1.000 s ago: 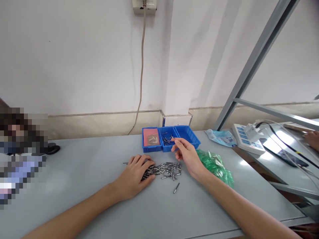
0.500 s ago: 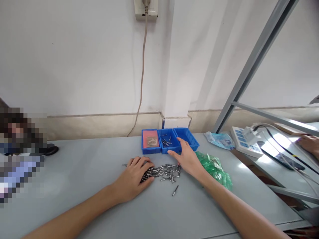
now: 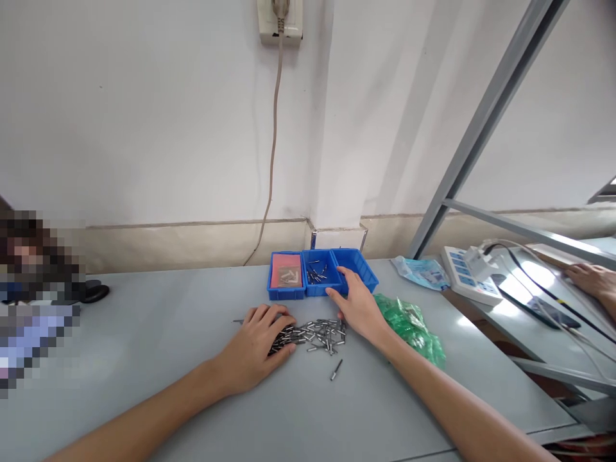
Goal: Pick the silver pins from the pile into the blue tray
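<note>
My left hand [image 3: 260,343] lies over the left end of a pile of small metal pins [image 3: 321,332], thumb and fingers apart, covering part of it. Each pin looks dark at one end and silvery at the other. One loose pin [image 3: 336,370] lies in front of the pile. To the right, my right hand [image 3: 360,307] hovers at the front of the blue bins, its thumb and forefinger apart with nothing visible between them. Its other fingers are partly hidden. Several pins are scattered in the middle blue bin [image 3: 332,283], just beyond that thumb.
The left blue bin [image 3: 287,295] holds a pink sheet and a small clear bag. Beside it is the right blue bin [image 3: 356,258]. Green plastic wrap [image 3: 414,330], a blue packet [image 3: 421,273] and a power strip [image 3: 469,276] lie rightward. Another person's hand [image 3: 594,282] is far right.
The whole view has shifted slightly. My left hand stays on the pile, and my right hand has barely moved beside the bins.
</note>
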`<action>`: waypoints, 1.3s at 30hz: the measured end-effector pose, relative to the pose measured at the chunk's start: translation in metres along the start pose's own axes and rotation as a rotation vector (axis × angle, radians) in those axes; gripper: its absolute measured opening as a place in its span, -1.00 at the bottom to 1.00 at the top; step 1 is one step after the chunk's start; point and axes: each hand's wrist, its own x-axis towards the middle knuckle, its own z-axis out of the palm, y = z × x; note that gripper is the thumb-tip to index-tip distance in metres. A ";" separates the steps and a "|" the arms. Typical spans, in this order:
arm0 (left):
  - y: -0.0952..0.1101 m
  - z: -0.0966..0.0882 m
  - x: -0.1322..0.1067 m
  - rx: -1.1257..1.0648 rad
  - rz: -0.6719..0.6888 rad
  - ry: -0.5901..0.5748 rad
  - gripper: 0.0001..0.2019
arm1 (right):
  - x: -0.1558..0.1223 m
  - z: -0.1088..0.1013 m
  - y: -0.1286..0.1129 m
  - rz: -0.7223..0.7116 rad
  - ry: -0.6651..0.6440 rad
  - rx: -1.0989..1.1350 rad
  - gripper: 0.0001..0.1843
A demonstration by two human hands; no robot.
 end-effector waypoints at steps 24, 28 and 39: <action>-0.002 0.002 -0.002 0.004 -0.035 0.029 -0.61 | -0.010 0.003 -0.011 -0.130 0.109 -0.117 -0.59; -0.004 0.005 -0.003 -0.001 -0.003 0.031 -0.63 | -0.015 -0.001 -0.018 -0.219 0.089 -0.034 -0.75; 0.001 0.002 -0.001 0.024 -0.022 0.070 -0.72 | -0.029 0.010 -0.024 -0.483 -0.335 -0.205 -0.84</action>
